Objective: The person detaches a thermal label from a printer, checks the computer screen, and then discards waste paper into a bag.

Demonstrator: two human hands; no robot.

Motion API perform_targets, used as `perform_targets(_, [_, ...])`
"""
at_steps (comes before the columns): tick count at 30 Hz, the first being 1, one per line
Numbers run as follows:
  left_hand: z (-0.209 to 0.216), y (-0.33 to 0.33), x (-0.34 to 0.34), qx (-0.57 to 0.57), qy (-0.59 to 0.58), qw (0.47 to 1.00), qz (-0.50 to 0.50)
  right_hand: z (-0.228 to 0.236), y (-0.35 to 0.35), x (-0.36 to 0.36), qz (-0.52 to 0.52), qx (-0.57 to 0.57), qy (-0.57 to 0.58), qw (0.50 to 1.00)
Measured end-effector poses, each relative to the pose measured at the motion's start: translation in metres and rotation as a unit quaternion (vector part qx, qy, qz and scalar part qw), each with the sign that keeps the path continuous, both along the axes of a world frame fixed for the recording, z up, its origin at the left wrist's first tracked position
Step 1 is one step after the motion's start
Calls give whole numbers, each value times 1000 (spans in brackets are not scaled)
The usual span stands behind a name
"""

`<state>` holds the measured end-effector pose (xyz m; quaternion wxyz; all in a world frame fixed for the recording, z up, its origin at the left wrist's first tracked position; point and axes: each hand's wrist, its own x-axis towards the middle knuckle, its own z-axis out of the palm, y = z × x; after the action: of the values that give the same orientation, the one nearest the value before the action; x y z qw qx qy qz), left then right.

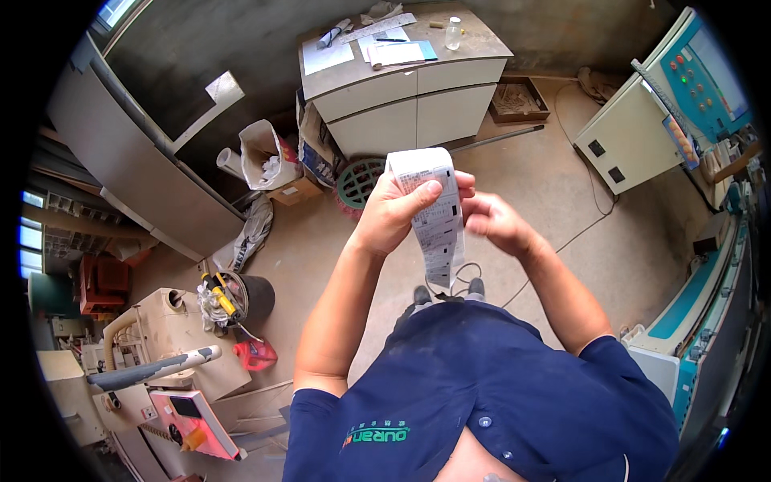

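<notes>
Navy shirt point(514, 386) below, left hand point(391, 211) pinches paper strip point(438, 229) (right hand point(502, 224) just beside it, grasp unclear).

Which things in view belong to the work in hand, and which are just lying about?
In the work:
- long printed paper strip
- left hand, gripping the strip
- right hand, close by the strip's edge; contact unclear

Apparently just lying about:
- loose papers and clear bottle on the cabinet
- red jug
- dark bucket
</notes>
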<state>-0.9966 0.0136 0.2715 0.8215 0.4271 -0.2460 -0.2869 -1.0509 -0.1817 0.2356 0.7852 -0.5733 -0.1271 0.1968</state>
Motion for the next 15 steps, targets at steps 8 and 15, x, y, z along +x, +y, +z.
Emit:
perform_targets(8, [12, -8, -8, -42, -71, 997, -5, -2, 4, -22, 9, -73, 44, 996])
perform_targets(15, [6, 3, -14, -39, -71, 997, 18, 6, 20, -30, 4, -41, 65, 997])
